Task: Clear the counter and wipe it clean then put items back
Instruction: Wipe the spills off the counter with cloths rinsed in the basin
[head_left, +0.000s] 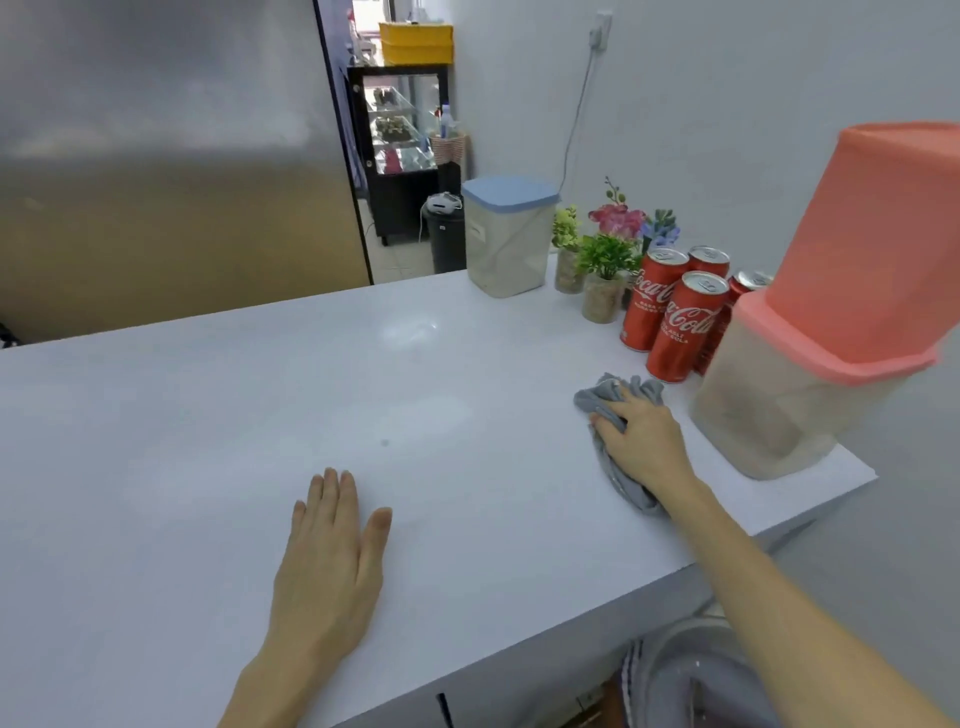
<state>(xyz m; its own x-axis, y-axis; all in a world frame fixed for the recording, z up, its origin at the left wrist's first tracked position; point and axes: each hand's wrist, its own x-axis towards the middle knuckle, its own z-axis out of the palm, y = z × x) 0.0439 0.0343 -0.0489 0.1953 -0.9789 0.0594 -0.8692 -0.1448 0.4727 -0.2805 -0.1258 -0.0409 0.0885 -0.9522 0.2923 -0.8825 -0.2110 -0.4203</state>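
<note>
A: What are the hands doing?
B: The left hand (332, 540) lies flat, fingers straight, on the white counter (208, 415). The right hand (641, 441) clutches the grey cloth (618, 395), pressing it down beside the Coca-Cola cans (685, 325).
A: Progress?
B: Wiping's underway, I'd say. Cans, pink-lidded container (810, 374), flower pots (605, 270) and blue-lidded container (509, 239) wait crowded at the far right, not yet returned.

black display cabinet (400, 156), yellow crates (415, 44) on top, dark bin (445, 241), steel panel (156, 156)

From my feed I see both forearms bare, no sleeves showing. The left hand (327, 561) and right hand (644, 447) wear no gloves, rings or watch. Nails trimmed short.
</note>
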